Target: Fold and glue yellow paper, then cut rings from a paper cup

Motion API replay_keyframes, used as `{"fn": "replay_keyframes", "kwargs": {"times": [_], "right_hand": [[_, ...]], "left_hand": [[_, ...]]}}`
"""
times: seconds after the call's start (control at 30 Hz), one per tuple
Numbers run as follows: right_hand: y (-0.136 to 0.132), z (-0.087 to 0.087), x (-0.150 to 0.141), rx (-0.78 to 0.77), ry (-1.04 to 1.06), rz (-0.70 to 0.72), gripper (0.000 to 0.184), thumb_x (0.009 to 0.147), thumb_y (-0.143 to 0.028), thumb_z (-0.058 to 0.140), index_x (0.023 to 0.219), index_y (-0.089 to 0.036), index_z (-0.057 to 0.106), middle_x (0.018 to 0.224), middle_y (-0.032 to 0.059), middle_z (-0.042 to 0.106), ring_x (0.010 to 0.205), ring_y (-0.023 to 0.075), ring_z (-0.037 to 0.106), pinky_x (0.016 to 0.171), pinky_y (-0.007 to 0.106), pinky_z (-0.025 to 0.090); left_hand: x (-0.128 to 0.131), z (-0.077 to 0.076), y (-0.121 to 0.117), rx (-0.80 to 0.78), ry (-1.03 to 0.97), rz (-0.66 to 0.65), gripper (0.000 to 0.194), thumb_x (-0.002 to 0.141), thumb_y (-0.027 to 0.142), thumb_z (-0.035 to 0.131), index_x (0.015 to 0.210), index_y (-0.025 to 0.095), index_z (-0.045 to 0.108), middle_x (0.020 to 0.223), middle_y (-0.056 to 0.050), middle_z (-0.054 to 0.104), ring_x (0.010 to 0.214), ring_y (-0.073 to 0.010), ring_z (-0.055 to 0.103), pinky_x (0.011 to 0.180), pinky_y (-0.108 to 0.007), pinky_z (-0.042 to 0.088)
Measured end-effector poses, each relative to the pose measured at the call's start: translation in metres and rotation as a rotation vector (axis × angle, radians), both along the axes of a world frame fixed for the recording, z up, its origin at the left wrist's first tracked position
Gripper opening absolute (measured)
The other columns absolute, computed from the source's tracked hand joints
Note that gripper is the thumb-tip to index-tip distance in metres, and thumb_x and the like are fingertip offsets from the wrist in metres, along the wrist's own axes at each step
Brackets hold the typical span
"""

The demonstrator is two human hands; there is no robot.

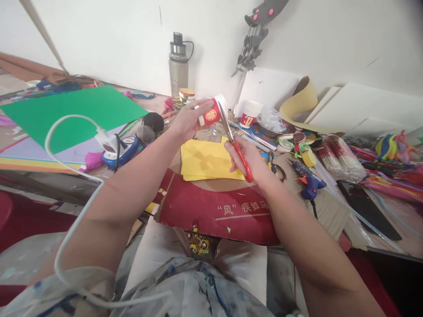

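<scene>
My left hand [187,119] is closed around a red and white paper cup [213,112], held on its side above the table. My right hand [246,158] grips red-handled scissors [235,147]; their blades point up and reach the cup's rim. Under both hands lies a stack of yellow paper [205,160] on a red printed cardboard sheet [214,209].
A green paper sheet [69,112] lies far left, a water bottle [178,66] stands by the wall, stacked paper cups [250,113] are beyond the scissors. A blue glue gun [309,182], stick bundles [340,160] and craft scraps crowd the right. A white cable [71,176] loops over my left arm.
</scene>
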State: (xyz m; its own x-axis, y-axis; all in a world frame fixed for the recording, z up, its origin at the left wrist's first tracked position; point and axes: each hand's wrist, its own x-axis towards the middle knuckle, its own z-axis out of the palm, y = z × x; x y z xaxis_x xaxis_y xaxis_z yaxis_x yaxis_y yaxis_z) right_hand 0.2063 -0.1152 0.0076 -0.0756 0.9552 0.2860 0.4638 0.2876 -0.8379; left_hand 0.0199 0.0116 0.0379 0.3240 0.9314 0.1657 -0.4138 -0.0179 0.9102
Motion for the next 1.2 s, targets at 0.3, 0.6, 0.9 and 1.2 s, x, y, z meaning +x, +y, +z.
{"fn": "replay_keyframes", "kwargs": {"times": [0.3,0.6,0.9,1.2], "right_hand": [[-0.0004,0.001,-0.0017,0.001,0.004,-0.052,0.06,0.092,-0.082,0.065,0.076,-0.028,0.043,0.058,-0.0035,0.044,0.048,0.0144,0.044,0.043,0.03,0.037],[-0.0051,0.0038,-0.0081,0.111,-0.129,-0.131,0.061,0.094,-0.084,0.056,0.071,-0.029,0.041,0.06,-0.0031,0.039,0.055,0.0153,0.042,0.048,0.029,0.034],[-0.005,0.0023,-0.009,0.151,-0.177,-0.144,0.06,0.097,-0.081,0.054,0.071,-0.028,0.042,0.06,-0.0025,0.042,0.058,0.0163,0.042,0.053,0.031,0.033],[-0.0055,0.0011,-0.0059,0.048,-0.103,-0.128,0.055,0.097,-0.077,0.061,0.078,-0.029,0.041,0.057,-0.0044,0.041,0.052,0.0149,0.039,0.049,0.03,0.031]], "left_hand": [[0.003,0.0028,-0.0068,0.009,0.059,0.033,0.037,0.093,0.042,0.084,0.122,0.021,0.075,0.104,-0.008,0.082,0.112,-0.0273,0.08,0.101,-0.045,0.068],[0.0015,0.002,-0.0055,0.021,0.017,-0.011,0.015,0.099,0.029,0.077,0.106,0.016,0.078,0.102,-0.008,0.079,0.11,-0.023,0.078,0.099,-0.039,0.066],[0.0011,0.0026,-0.0058,0.033,-0.02,0.001,0.017,0.096,0.027,0.081,0.108,0.016,0.079,0.104,-0.007,0.08,0.104,-0.0211,0.079,0.096,-0.038,0.068],[0.0057,-0.0012,-0.0051,-0.003,0.03,0.011,0.032,0.088,0.034,0.089,0.115,0.021,0.079,0.103,-0.006,0.082,0.114,-0.0283,0.081,0.096,-0.041,0.07]]}}
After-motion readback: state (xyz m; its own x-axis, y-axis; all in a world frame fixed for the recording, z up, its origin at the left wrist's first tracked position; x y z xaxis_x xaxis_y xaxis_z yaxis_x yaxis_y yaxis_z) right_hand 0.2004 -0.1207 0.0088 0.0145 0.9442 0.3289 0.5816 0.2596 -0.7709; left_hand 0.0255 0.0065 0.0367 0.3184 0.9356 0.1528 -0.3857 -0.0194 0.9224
